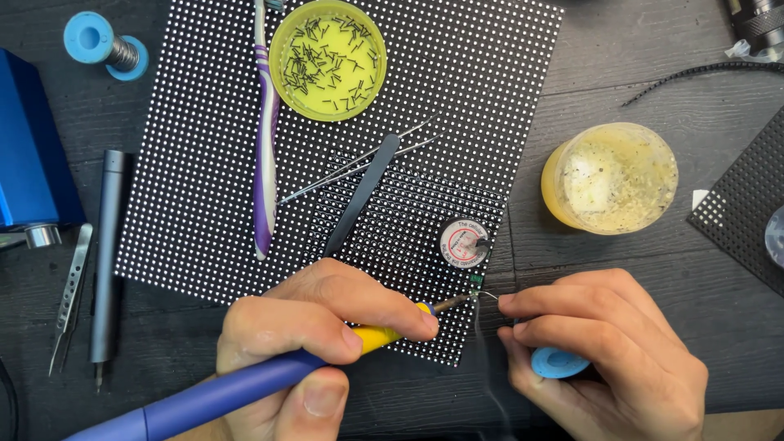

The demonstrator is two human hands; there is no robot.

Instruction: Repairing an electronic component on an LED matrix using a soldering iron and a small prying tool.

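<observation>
Large black dotted panel (204, 163) flat on dark table (621, 90). Left hand (314, 335) with fingers wrapped around blue-and-yellow soldering iron (245, 388), tip at panel's lower right edge. Right hand (608, 355) closed on blue spool (559, 362), pinching thin wire (488, 295) beside the tip. Yellow jar (611, 177), lid of pins (328, 59), toothbrush (265, 139), tweezers (359, 167) nearby.

Dark wooden table (621, 98) with soldering clutter

A black dotted LED panel (204, 163) lay at the centre, a blue box (28, 147) and grey pen-shaped tool (106, 253) at left, a yellowish jar (611, 177) at right, a solder spool (104, 46) far left.
</observation>
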